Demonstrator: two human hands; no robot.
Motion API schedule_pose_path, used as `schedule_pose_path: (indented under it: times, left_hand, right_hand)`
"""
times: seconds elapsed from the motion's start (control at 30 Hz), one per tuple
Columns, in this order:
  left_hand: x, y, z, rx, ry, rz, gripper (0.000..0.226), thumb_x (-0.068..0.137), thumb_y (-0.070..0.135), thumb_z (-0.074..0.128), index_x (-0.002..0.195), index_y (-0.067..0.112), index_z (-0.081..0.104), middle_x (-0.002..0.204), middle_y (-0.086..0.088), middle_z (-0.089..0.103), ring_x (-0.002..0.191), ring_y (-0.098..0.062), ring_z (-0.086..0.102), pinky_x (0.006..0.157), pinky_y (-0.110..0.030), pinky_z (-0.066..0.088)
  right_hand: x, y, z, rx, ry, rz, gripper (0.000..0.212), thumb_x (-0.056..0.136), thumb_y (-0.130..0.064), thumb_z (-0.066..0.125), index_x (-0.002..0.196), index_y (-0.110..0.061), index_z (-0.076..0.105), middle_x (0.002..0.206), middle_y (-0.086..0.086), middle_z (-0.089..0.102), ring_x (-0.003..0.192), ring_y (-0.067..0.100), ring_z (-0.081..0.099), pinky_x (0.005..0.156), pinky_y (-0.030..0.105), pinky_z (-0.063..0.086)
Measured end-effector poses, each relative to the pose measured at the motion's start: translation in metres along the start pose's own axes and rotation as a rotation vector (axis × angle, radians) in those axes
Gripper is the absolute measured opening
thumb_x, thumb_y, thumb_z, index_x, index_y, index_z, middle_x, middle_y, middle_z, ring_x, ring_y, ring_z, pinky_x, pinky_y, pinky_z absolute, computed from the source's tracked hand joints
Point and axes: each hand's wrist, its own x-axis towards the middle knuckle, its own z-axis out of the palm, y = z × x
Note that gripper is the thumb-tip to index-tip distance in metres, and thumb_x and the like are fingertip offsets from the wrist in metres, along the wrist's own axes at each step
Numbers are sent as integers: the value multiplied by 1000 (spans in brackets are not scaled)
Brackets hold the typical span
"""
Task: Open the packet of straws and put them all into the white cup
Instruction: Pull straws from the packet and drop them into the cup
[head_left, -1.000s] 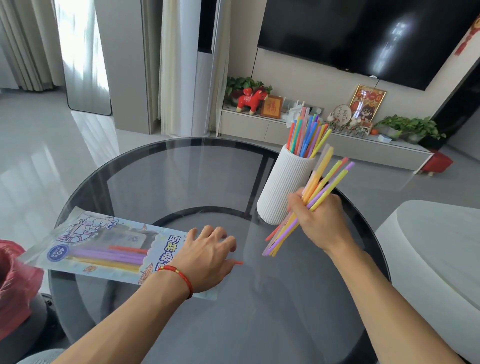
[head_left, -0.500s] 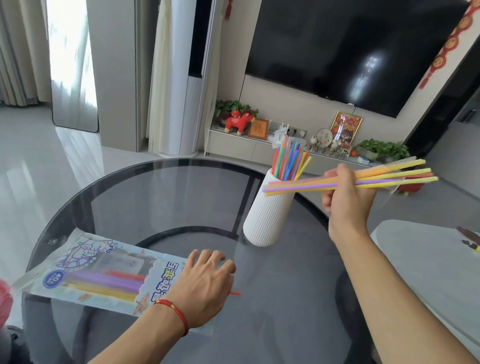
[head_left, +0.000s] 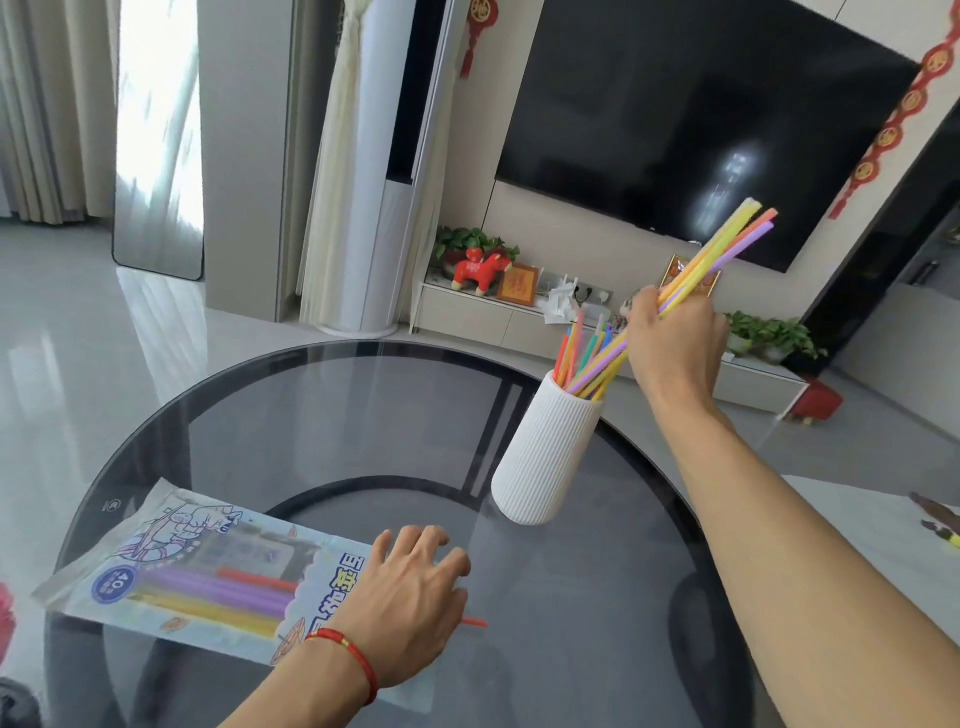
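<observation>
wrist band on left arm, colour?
Red wrist band, with a small gold bead; head view.

Round glass table (head_left: 311, 415), wall-mounted black television (head_left: 675, 130), red horse figurine (head_left: 480, 267), potted plants (head_left: 769, 332)

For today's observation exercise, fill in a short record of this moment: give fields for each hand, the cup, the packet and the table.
right hand: grips a bundle of straws, lower ends at the cup mouth
left hand: rests on the packet's open end
white cup: ribbed, on the table, already holds straws
packet: lies flat, purple, yellow and red straws inside
table: round, dark glass
</observation>
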Motion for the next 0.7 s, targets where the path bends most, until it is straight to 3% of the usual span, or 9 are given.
schedule_pose_path:
  times: [0.07,0.23,0.33,0.47,0.57,0.63,0.7]
  left_hand:
    - [1,-1,0,1,-3,-2,34,98,44,27,122,31,46,142,-2,40,125,-26,38,109,-43,29]
    - [1,-1,1,-14,2,4,35,98,46,29,124,31,47,139,-1,42,124,-26,39,109,-44,30]
    - [2,-2,1,-27,22,12,35,97,45,30,124,30,47,137,-1,44,119,-25,42,107,-42,32]
    - [2,-2,1,-18,5,6,35,98,46,29,125,31,45,140,-1,41,125,-26,39,111,-42,29]
    - [2,-2,1,-14,-12,-2,35,99,46,29,125,30,45,142,-2,40,127,-26,37,113,-43,27]
    - [2,-2,1,-18,-2,-1,34,99,46,30,125,30,45,142,-2,40,126,-26,37,113,-42,27]
    - [2,-3,0,-28,11,-1,34,99,46,30,124,30,46,141,-2,41,125,-26,37,112,-41,28]
  right_hand:
    - [-2,1,6,-75,-101,15,40,97,-33,53,65,-10,59,68,8,61,74,38,55,68,36,40]
    - [-18,14,20,-207,-138,-37,38,92,-44,66,66,-17,60,85,9,62,74,34,58,67,33,40]
    - [-19,17,26,-127,-169,-83,40,85,-46,77,101,-11,65,113,11,52,98,30,57,81,34,46]
    - [-20,13,27,41,-142,-113,78,82,-31,85,144,-10,42,142,17,44,131,31,47,106,44,44]
    - [-18,10,24,121,-186,-240,99,86,-15,83,163,-13,21,165,16,30,149,28,38,117,35,37]
    - [-16,13,24,36,-265,-336,98,90,-13,79,167,-14,18,174,12,21,159,27,26,124,34,25]
    - [-18,19,25,-121,-363,-399,74,98,-20,70,162,-13,35,174,9,28,160,25,26,126,35,21]
